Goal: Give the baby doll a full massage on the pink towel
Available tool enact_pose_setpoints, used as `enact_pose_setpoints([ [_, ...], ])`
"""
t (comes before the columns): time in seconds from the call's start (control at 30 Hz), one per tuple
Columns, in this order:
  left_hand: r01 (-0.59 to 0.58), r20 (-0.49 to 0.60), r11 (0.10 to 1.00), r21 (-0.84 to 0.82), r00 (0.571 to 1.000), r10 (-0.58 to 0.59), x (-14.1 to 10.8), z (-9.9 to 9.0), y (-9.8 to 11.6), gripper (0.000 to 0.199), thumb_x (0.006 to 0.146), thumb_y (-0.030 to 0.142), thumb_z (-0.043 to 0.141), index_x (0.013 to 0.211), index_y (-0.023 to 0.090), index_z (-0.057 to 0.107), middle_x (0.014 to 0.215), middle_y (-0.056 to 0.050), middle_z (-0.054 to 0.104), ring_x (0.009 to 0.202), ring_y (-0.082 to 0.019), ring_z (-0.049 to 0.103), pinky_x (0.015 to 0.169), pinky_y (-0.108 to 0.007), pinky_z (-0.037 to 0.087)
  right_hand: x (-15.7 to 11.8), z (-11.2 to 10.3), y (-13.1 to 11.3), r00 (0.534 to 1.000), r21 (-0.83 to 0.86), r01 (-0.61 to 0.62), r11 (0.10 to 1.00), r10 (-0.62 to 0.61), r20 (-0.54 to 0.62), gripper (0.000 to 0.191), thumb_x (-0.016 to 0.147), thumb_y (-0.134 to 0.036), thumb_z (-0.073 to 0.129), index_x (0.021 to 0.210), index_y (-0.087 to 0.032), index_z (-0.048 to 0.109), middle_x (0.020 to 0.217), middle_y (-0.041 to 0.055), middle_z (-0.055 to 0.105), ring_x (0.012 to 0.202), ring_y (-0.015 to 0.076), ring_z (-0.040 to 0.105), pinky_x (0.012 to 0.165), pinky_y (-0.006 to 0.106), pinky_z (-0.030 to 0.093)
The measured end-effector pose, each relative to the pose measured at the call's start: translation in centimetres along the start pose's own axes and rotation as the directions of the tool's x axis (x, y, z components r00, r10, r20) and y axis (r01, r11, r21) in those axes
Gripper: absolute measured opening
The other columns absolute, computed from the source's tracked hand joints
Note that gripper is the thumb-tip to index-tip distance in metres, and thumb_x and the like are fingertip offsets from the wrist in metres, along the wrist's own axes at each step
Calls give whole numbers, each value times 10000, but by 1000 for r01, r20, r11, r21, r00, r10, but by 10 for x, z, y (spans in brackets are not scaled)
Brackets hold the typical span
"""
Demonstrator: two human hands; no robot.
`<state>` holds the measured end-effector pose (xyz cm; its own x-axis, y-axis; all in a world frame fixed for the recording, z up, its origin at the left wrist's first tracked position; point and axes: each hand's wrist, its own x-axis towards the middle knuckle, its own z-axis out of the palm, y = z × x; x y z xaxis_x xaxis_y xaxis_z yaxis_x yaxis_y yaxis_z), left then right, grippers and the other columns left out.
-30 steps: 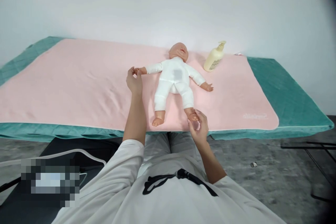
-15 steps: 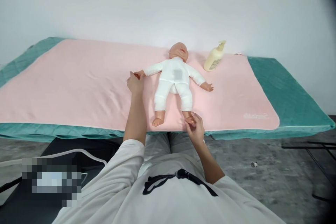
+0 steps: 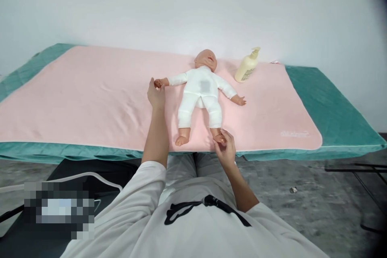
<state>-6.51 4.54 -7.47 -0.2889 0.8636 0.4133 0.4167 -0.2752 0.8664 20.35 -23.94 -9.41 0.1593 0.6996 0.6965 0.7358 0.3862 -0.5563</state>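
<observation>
A baby doll (image 3: pixel 201 84) with a white cloth body lies on its back on a pink mat (image 3: pixel 90 96), head toward the wall and arms spread. My left hand (image 3: pixel 156 96) is at the doll's hand on the left, thumb on one side and fingers on the other, holding it loosely. Around the doll's foot on the right, my right hand (image 3: pixel 227 148) is closed, with thumb and fingers on either side. The doll's other foot (image 3: pixel 182 137) and other hand (image 3: pixel 238 100) lie free on the mat.
A cream pump bottle (image 3: pixel 246 67) stands on the mat, right of the doll's head. Under the mat is a green padded cover (image 3: pixel 329 105). A white wall rises behind. On the left below sits a black chair-like surface (image 3: pixel 18 234) with a pale cable (image 3: pixel 90 174) and a blurred patch.
My left hand's fingers have straightened a little, and more of the doll's hand shows between them. My right hand and the doll's body have stayed put.
</observation>
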Motion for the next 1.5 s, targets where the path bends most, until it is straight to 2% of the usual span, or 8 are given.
enact_pose_setpoints([
  [0.1,66,-106,998,-8,992,-66,-5,1,19,529,861,344,654,1358,220,520,1276,-124,654,1130,-229,668,1032,-392,503,3,-1,-2,1000,5,18,1000,-18,-12,566,872,-176,653,1403,-226,461,1255,133,622,1204,228,614,984,424,583],
  [0.27,-32,-139,991,-132,990,14,-12,2,41,506,856,411,682,1314,236,554,1226,-92,667,1107,-212,677,999,-350,525,12,-4,-5,999,-21,30,999,-31,-41,546,888,-215,640,1401,-241,455,1250,126,625,1193,239,619,971,446,584],
  [0.43,-125,-94,960,-251,990,105,-20,8,58,561,827,483,709,1312,249,553,1259,-87,649,1140,-224,661,1013,-360,525,28,-6,-6,996,-13,46,999,-47,-76,542,890,-210,640,1398,-254,459,1263,126,618,1199,239,617,972,447,580],
  [0.63,-165,4,933,-320,984,176,-29,16,74,585,798,519,732,1288,239,578,1280,-98,654,1164,-240,654,1052,-400,517,48,-2,-4,992,4,82,997,-82,-101,547,888,-189,636,1401,-262,459,1267,119,614,1208,234,611,986,437,574],
  [0.83,-221,41,915,-338,968,249,-32,19,75,576,793,521,738,1274,241,592,1292,-101,657,1190,-246,645,1067,-411,517,65,7,-1,986,-11,118,993,-118,-120,519,904,-218,616,1395,-271,457,1246,112,618,1192,231,616,973,433,581],
  [0.97,-272,72,922,-276,951,302,-35,21,76,537,811,510,722,1256,234,608,1286,-97,664,1197,-242,642,1082,-417,504,75,12,1,982,5,127,992,-125,-143,508,900,-218,621,1380,-269,466,1234,109,622,1184,227,617,968,430,582],
  [1.13,-351,141,907,-232,911,388,-35,23,76,463,788,456,757,1182,232,663,1212,-71,707,1167,-238,658,1086,-420,494,84,16,1,982,20,111,994,-107,-154,464,916,-254,599,1363,-260,475,1243,114,621,1185,234,615,972,446,577],
  [1.5,-409,213,890,-202,868,448,-34,24,70,435,771,435,771,1150,234,694,1185,-66,726,1128,-226,674,1049,-408,503,85,18,1,988,1,82,997,-81,-135,412,931,-314,570,1331,-244,500,1222,118,625,1191,239,610,997,466,560],
])
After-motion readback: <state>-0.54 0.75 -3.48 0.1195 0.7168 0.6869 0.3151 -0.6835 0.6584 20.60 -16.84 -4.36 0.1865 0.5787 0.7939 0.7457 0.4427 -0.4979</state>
